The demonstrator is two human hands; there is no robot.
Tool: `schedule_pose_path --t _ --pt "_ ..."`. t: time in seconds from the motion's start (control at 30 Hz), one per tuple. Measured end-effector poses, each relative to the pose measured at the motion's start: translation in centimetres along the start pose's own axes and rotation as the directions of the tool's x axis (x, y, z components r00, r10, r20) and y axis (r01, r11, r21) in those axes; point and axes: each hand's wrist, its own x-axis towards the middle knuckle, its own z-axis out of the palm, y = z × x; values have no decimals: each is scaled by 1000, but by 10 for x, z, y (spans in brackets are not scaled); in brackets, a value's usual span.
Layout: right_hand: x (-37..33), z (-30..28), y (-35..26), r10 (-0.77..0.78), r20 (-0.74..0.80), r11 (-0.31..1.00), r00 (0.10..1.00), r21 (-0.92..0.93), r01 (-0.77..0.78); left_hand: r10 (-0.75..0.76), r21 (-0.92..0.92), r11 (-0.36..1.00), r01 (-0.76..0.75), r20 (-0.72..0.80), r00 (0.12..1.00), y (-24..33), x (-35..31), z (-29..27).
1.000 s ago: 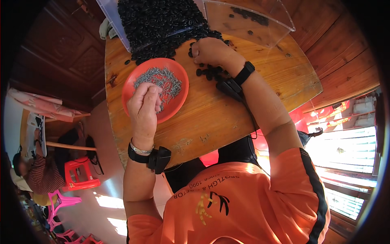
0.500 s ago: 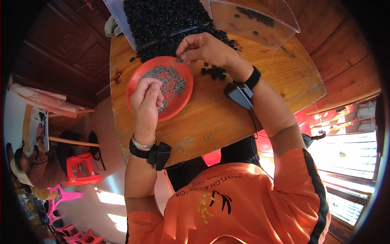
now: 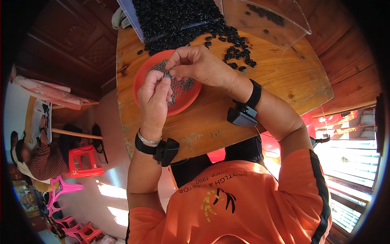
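Observation:
A small dark oval piece (image 3: 167, 75) sits where the fingertips of both hands meet, over the red plate. My right hand (image 3: 199, 67) pinches it between thumb and forefinger. My left hand (image 3: 155, 94) is closed in a pinch against the piece from the near left; whatever its fingertips hold is hidden. Beneath the hands, the round red plate (image 3: 187, 105) carries a heap of grey screws (image 3: 185, 84), partly covered by the fingers. Just beyond the plate lies a spread of black oval pieces (image 3: 162, 44), each apparently with holes.
A clear bin (image 3: 136, 18) tipped toward me spills black pieces onto the wooden table (image 3: 280, 77). More loose pieces (image 3: 239, 55) lie right of the plate. A transparent lid or tray (image 3: 280, 34) stands at far right. Leftward, another person (image 3: 44, 162) sits near a red stool (image 3: 83, 162).
My right hand has brought the dark piece down and left to my left hand's fingertips. The view has shifted slightly, and loose pieces right of the plate that my hand covered now show.

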Motion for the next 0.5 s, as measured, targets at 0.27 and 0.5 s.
schedule_pose_path --t 0.27,0.5 --pt "-2 3 -2 -63 13 989 998 -135 64 -6 48 999 5 26 1000 2 2 -2" --pt "-3 8 -3 -111 -33 970 993 -220 101 50 -25 999 -48 55 997 -3 4 -2"
